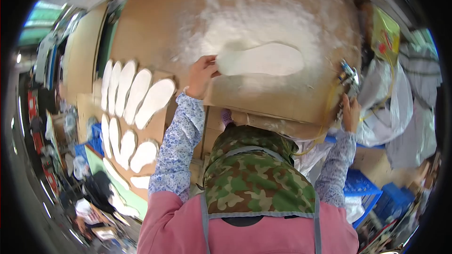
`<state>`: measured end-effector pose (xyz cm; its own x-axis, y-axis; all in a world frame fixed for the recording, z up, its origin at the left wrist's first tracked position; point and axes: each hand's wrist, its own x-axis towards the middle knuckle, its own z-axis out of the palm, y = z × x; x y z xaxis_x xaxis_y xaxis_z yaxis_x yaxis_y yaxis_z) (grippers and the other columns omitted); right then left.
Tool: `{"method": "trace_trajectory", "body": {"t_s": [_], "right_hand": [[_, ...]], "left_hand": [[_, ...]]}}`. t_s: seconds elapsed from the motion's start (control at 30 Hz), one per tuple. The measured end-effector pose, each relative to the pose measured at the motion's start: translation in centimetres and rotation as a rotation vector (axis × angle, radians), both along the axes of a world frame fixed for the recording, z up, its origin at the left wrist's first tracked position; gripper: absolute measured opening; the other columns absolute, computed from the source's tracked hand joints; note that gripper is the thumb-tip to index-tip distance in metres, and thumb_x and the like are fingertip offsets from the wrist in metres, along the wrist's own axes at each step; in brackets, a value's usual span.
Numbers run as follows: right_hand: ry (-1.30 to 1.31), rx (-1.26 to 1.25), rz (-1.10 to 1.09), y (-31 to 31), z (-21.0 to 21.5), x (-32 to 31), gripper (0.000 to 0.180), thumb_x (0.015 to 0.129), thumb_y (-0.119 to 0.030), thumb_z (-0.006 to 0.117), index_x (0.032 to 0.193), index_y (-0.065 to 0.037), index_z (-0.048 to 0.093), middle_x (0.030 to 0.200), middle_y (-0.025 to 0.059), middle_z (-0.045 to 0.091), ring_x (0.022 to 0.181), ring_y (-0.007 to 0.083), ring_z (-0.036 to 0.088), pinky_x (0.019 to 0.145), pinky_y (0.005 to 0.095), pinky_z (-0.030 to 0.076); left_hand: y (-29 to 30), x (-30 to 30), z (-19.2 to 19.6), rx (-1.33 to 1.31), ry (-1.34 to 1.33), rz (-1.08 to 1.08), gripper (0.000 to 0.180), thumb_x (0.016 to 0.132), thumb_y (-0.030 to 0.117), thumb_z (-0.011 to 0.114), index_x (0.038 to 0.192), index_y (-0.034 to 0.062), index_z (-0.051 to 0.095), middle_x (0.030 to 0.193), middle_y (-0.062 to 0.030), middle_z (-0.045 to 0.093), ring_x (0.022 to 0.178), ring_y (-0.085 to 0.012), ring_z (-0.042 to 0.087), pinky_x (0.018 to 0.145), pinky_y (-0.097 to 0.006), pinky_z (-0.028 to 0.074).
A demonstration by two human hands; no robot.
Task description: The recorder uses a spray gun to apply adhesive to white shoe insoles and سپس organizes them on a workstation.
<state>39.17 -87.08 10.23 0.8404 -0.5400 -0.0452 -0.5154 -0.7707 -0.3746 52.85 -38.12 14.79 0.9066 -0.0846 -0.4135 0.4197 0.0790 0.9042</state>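
My left hand (203,74) pinches the narrow end of a white shoe insole (268,59) between thumb and fingers. The insole lies lengthwise over the brown board (282,106), its broad end pointing right; I cannot tell whether it touches the board or hangs just above it. At the board's right edge my right hand (350,113) is closed round the handle of a metal spray gun (347,73), which points away from me. A thin yellow hose (310,148) runs near it.
Several white insoles (140,95) lie in rows on cardboard at my left. White residue (263,19) coats the board's middle. Plastic bags (386,103) hang at the right, above blue crates (360,188). Another person (89,214) sits at the far lower left.
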Motion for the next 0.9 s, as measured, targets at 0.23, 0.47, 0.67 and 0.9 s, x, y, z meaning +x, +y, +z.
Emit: {"method": "trace_trajectory", "body": {"t_s": [0.23,0.47,0.67,0.9], "right_hand": [[-0.087,0.937,0.215,13.8,7.0,5.4,0.051,0.095,-0.034,0.047,0.132,-0.001,0.043,0.128,0.011,0.051,0.112,0.0215,0.051,0.094,0.0324,0.038],[0.337,1.809,0.207,29.0,6.0,7.5,0.072,0.091,-0.056,0.038,0.135,0.0,0.033,0.139,0.0187,0.036,0.122,0.0321,0.041,0.094,0.044,0.039],[0.842,2.114,0.353,42.9,4.6,2.6,0.07,0.091,-0.053,0.038,0.136,0.0,0.03,0.139,0.0253,0.031,0.125,0.0412,0.036,0.095,0.0533,0.039],[1.38,1.922,0.516,63.4,5.9,-8.0,0.078,0.089,-0.062,0.034,0.136,0.0,0.032,0.135,0.0257,0.039,0.125,0.0392,0.039,0.094,0.0478,0.042]], "left_hand": [[-0.1,-5.8,12.3,-0.277,-0.17,0.071,0.029,0.083,0.004,0.055,0.111,-0.001,0.055,0.099,-0.0059,0.06,0.092,-0.0131,0.058,0.082,-0.026,0.048],[9.2,-17.9,18.9,-0.396,-0.197,0.445,0.029,0.085,0.002,0.049,0.115,-0.0002,0.052,0.104,-0.0033,0.057,0.089,-0.0104,0.056,0.08,-0.025,0.048],[19.7,-31.9,21.7,-0.182,-0.287,0.677,0.035,0.088,0.009,0.053,0.122,0.0002,0.048,0.11,-0.0058,0.057,0.101,-0.014,0.057,0.083,-0.03,0.05],[32.0,-47.7,21.4,-0.065,-0.418,0.93,0.04,0.087,0.009,0.05,0.124,-0.0037,0.044,0.117,-0.0106,0.056,0.104,-0.0189,0.057,0.089,-0.035,0.048]]}}
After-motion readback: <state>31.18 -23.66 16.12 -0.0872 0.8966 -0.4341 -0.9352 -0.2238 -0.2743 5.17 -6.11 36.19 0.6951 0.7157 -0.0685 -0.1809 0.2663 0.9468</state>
